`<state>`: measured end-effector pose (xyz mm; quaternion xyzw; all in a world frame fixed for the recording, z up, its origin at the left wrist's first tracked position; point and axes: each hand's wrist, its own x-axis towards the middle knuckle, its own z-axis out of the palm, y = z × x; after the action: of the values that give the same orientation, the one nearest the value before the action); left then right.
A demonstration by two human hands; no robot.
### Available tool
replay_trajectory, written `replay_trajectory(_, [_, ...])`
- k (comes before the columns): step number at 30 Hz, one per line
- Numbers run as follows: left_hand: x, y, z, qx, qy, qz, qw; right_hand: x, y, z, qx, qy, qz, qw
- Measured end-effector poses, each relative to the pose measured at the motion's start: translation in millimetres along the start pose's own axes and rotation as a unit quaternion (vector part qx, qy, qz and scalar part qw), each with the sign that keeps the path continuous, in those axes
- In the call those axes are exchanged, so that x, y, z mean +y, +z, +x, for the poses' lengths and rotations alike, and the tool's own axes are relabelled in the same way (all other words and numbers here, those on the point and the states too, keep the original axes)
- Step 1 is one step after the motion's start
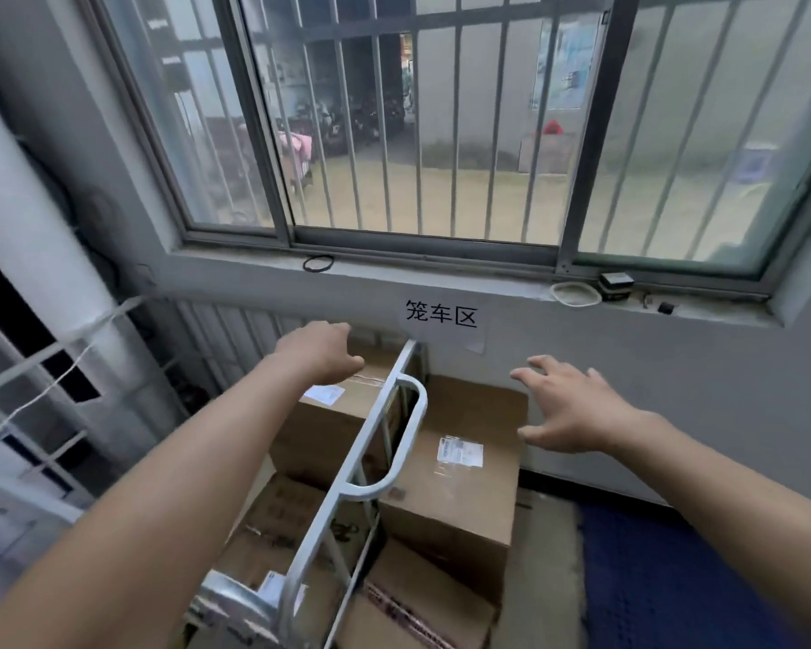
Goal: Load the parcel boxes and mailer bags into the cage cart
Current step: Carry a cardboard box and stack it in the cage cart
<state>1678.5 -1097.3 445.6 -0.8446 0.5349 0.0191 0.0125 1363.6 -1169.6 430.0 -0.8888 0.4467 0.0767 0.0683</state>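
A white metal cage cart point(347, 466) stands below the window, its side rail and loop handle running through the middle of the view. Inside it, a brown parcel box point(328, 423) with a white label lies on top of other boxes. My left hand point(321, 351) rests on that box's far top edge, fingers curled over it. Outside the rail, to the right, a second labelled brown box point(460, 466) is stacked on another carton point(413, 611). My right hand point(577, 405) hovers above its right edge, fingers spread, holding nothing.
A barred window point(441, 133) fills the wall ahead, with a paper sign point(441, 316) under the sill. Small items, a tape roll point(574, 292) and a rubber band point(318, 263), lie on the sill. A blue mat point(666, 578) covers the floor at right. A white pipe point(34, 255) stands left.
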Motion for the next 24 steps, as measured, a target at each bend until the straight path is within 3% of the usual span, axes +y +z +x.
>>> replay_trajectory(20, [-59,43,-3,-0.035,0.005,-0.042,0.998,-51,23,12,0.016,0.014,0.003,1.000])
replay_trajectory(24, [-56,65,-10,-0.052,0.043,-0.063,0.996,-52,32,9,0.008,0.011,-0.016,1.000])
